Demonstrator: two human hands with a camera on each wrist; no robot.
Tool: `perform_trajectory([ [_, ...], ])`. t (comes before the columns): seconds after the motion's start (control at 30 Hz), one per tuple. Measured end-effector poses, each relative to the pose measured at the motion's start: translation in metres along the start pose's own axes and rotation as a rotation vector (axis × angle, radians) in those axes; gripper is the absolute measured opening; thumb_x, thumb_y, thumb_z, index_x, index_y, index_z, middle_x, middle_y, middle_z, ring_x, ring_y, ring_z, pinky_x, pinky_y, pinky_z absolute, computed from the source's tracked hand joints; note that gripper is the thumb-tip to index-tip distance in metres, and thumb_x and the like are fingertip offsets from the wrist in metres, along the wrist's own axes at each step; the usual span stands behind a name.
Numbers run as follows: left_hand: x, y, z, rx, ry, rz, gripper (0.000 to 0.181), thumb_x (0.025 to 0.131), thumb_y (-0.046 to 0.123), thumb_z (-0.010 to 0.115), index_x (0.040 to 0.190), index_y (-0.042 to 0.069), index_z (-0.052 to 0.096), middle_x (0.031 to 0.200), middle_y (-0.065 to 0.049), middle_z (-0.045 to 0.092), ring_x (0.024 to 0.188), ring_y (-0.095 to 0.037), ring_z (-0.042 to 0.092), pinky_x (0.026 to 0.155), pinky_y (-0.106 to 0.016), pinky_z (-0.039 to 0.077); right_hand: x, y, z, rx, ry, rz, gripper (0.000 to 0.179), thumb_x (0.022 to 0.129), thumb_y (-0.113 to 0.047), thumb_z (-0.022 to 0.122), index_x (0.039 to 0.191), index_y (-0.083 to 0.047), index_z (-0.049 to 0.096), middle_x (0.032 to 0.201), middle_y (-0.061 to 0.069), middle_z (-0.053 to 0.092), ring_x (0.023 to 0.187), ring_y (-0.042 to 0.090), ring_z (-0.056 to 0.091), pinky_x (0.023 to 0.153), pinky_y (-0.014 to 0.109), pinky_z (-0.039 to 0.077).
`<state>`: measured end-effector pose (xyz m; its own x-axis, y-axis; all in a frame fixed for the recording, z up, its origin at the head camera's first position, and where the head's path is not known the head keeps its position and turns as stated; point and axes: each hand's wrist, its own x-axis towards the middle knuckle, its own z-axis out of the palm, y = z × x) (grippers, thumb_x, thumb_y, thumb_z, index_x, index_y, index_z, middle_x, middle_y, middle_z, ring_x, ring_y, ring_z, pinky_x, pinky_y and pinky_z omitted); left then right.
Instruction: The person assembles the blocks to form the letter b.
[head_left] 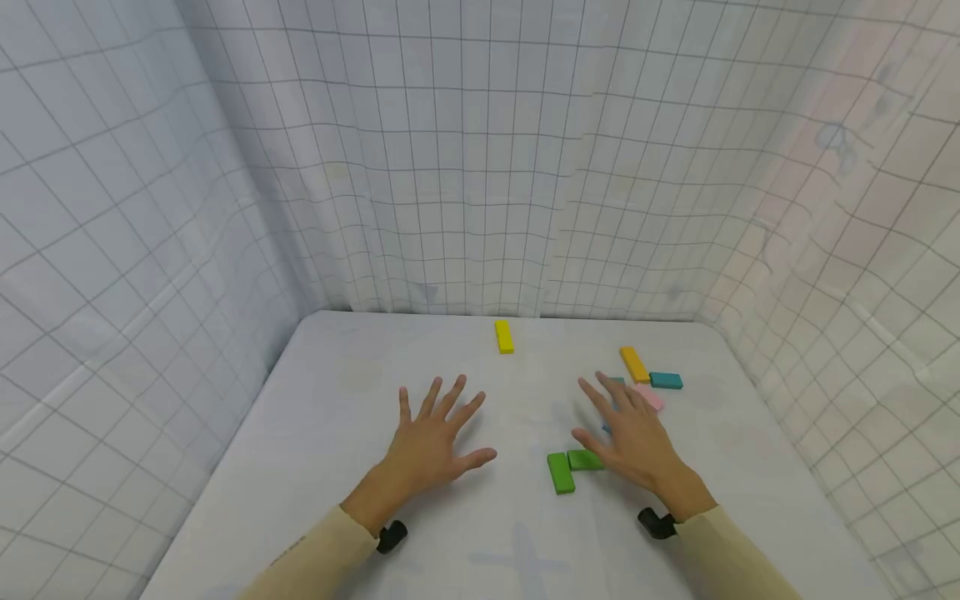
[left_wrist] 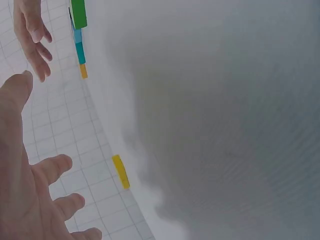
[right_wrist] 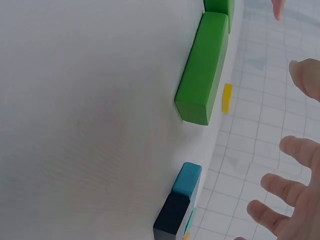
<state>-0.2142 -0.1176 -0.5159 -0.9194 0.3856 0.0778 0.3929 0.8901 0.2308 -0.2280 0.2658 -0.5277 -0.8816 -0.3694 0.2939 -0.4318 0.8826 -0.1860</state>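
Observation:
My left hand [head_left: 429, 442] hovers over the white table with its fingers spread, holding nothing. My right hand [head_left: 637, 437], fingers also spread, is above a group of small coloured blocks and partly covers them. Near its thumb are two green blocks, one pointing toward me [head_left: 561, 473] and one lying crosswise [head_left: 585, 460]. Past its fingers lie a pink block [head_left: 651, 397], a teal block [head_left: 666, 381] and an orange block [head_left: 634, 365]. In the right wrist view a blue block [right_wrist: 187, 179] adjoins a dark block [right_wrist: 171, 215]; in the head view, the hand hides most of this spot.
A yellow block [head_left: 504, 337] lies alone near the table's far edge. White cloth with a dark grid [head_left: 487, 167] hangs behind the table and along both sides. The white tabletop [head_left: 337, 367] has faint cross-shaped marks near me. Each wrist carries a small black device [head_left: 392, 537].

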Motion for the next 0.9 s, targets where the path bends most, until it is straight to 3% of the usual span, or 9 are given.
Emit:
perform_trajectory([
  [0.37,-0.001,0.014,0.009,0.006,-0.017,0.143,0.086,0.108,0.083,0.059,0.180,0.037,0.045,0.195,0.002,0.031,0.181,-0.041,0.029,0.136,-0.093,0.015,-0.005,0.007,0.000,0.065,0.044,-0.083,0.059,0.107,-0.044,0.084,0.161,-0.023,0.072,0.160,0.016,0.069,0.145,0.047,0.066,0.114,0.069,0.062],
  [0.57,-0.002,0.021,0.011,0.000,-0.010,0.205,0.084,0.110,0.081,0.059,0.179,0.034,0.049,0.191,0.001,0.040,0.179,-0.039,0.036,0.136,-0.092,0.020,-0.007,0.011,-0.001,0.094,0.034,-0.083,0.055,0.106,-0.040,0.087,0.157,-0.024,0.076,0.151,0.013,0.073,0.139,0.039,0.068,0.110,0.063,0.065],
  [0.9,-0.006,0.035,0.012,-0.015,-0.071,0.291,0.081,0.110,0.079,0.060,0.178,0.037,0.048,0.186,0.004,0.047,0.176,-0.033,0.043,0.138,-0.084,0.029,-0.007,0.009,-0.005,0.102,-0.012,-0.088,0.052,0.105,-0.039,0.089,0.154,-0.023,0.078,0.144,0.009,0.075,0.129,0.033,0.072,0.104,0.057,0.068],
])
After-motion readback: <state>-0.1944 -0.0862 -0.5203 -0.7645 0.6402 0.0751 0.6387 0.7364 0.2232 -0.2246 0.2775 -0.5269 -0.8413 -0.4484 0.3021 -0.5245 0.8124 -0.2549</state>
